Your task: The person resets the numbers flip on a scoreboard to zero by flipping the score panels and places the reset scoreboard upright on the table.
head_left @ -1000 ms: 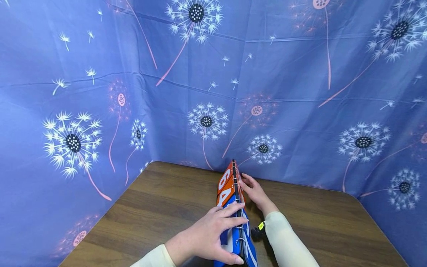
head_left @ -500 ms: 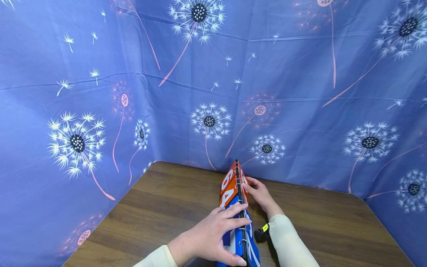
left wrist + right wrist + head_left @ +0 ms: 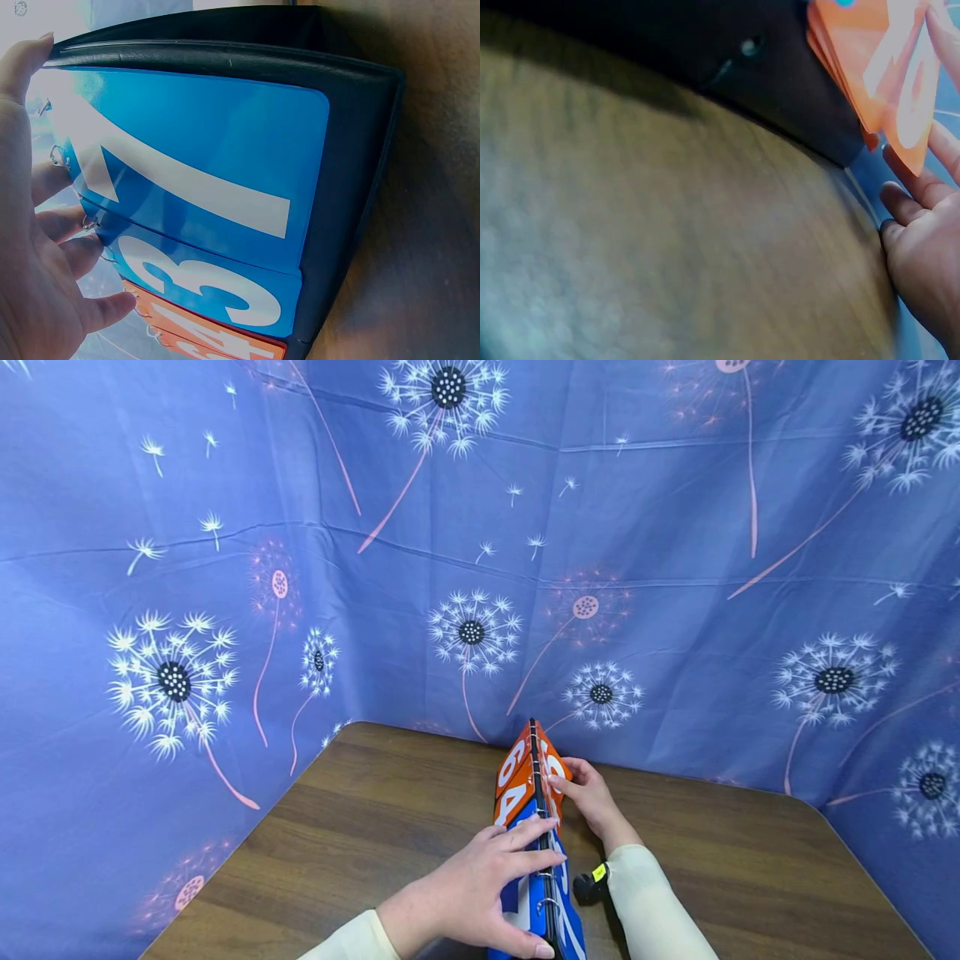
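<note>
A tabletop flip scoreboard [image 3: 538, 800] stands tent-fashion on a wood-grain table [image 3: 367, 810], between five and six o'clock from the middle of the head view, its ridge pointing roughly to twelve. Metal rings [image 3: 548, 904] along the ridge carry number cards, orange at the far end and blue at the near end.

The person's left hand [image 3: 476, 885] lies spread over the near part of the ridge, thumb at six o'clock by the near end, extended fingers across the rings. The left wrist view shows a blue card with a 7 [image 3: 202, 165] next to a blue card with a 3 [image 3: 199, 274], and beyond them an orange card with a 4 [image 3: 217, 330].

At two o'clock from the left hand, the right hand [image 3: 596, 797] pinches an orange card [image 3: 911, 135] between thumb and fingers, lifted off the black backing.

A small black object [image 3: 587, 888] with a yellow label [image 3: 599, 872] sits beside the right sleeve [image 3: 652, 902]. A blue dandelion-print cloth [image 3: 675, 527] hangs at twelve o'clock behind the table.
</note>
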`<state>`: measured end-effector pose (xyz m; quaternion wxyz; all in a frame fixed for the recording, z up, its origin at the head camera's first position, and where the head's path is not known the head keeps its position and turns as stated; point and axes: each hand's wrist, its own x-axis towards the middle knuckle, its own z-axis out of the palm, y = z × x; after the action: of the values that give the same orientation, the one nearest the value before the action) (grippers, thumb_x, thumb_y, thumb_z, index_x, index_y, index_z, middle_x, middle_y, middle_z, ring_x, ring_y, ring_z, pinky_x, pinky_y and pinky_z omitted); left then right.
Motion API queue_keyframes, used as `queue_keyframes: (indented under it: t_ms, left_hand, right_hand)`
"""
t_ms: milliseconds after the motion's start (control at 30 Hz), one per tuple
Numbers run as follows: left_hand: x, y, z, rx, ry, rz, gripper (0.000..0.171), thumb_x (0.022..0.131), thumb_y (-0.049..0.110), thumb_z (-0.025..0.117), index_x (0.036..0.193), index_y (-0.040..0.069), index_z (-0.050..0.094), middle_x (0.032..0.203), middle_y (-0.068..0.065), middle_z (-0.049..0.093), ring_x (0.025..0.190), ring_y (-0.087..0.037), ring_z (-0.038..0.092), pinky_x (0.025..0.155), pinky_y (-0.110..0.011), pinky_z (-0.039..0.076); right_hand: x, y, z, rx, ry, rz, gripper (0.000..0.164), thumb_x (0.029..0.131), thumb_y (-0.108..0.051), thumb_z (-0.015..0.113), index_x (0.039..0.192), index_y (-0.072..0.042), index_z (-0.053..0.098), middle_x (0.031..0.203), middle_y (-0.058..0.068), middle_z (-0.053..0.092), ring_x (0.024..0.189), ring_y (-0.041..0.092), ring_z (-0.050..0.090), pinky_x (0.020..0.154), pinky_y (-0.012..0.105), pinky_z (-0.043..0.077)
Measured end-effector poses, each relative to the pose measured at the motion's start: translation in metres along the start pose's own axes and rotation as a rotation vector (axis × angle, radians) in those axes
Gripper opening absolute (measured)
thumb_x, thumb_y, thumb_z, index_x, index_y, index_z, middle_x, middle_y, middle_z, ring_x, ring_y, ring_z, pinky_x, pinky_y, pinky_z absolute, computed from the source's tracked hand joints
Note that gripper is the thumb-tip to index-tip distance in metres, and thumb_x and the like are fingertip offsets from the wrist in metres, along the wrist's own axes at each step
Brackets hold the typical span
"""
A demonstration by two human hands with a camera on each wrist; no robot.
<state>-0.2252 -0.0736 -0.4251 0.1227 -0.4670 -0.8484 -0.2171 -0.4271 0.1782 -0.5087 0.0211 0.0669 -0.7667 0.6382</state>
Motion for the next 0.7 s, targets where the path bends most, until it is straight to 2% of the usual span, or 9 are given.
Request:
queue_keyframes:
  t_ms: [133, 267, 467, 600, 700]
  left_hand:
    - [0.0, 0.0, 0.001, 0.021, 0.015, 0.007, 0.086, 0.084, 0.073, 0.068, 0.157, 0.029, 0.057, 0.176, 0.007, 0.03, 0.162, -0.012, 0.03, 0.115, -0.053, 0.04]
    - [0.0, 0.0, 0.002, 0.021, 0.015, 0.003, 0.085, 0.085, 0.073, 0.068, 0.157, 0.03, 0.057, 0.175, 0.007, 0.031, 0.161, -0.012, 0.032, 0.115, -0.053, 0.04]
    - [-0.001, 0.0, 0.001, 0.015, 0.017, 0.005, 0.086, 0.085, 0.073, 0.068, 0.157, 0.029, 0.056, 0.176, 0.004, 0.031, 0.162, -0.014, 0.031, 0.115, -0.056, 0.039]
    - [-0.001, 0.001, 0.001, 0.01, 0.016, -0.001, 0.086, 0.084, 0.073, 0.069, 0.158, 0.029, 0.056, 0.176, 0.004, 0.031, 0.162, -0.014, 0.032, 0.116, -0.054, 0.039]
    - [0.0, 0.001, 0.0, -0.001, 0.007, -0.007, 0.086, 0.085, 0.073, 0.068, 0.158, 0.03, 0.056, 0.176, 0.005, 0.03, 0.162, -0.013, 0.031, 0.116, -0.053, 0.039]
  right_hand:
    - [0.002, 0.002, -0.003, 0.074, 0.033, 0.015, 0.061, 0.093, -0.023, 0.08, 0.142, 0.006, 0.058, 0.118, 0.014, 0.073, 0.095, 0.011, 0.065, 0.086, 0.023, 0.052]
    - [0.003, 0.004, -0.007, 0.176, 0.056, 0.036, 0.059, 0.095, -0.014, 0.076, 0.146, 0.011, 0.057, 0.109, 0.005, 0.076, 0.089, 0.006, 0.067, 0.083, 0.021, 0.054]
    - [-0.002, 0.0, -0.018, 0.374, 0.093, 0.153, 0.065, 0.101, -0.01, 0.068, 0.16, 0.005, 0.045, 0.1, -0.009, 0.074, 0.084, 0.003, 0.07, 0.082, 0.024, 0.056]
    - [-0.005, -0.004, -0.023, 0.486, 0.083, 0.197, 0.072, 0.101, -0.009, 0.067, 0.165, 0.004, 0.037, 0.096, -0.008, 0.076, 0.081, 0.006, 0.073, 0.08, 0.027, 0.057]
    - [-0.006, -0.005, -0.025, 0.516, 0.057, 0.233, 0.072, 0.1, -0.006, 0.067, 0.164, 0.005, 0.037, 0.095, -0.005, 0.077, 0.081, 0.008, 0.074, 0.079, 0.029, 0.059]
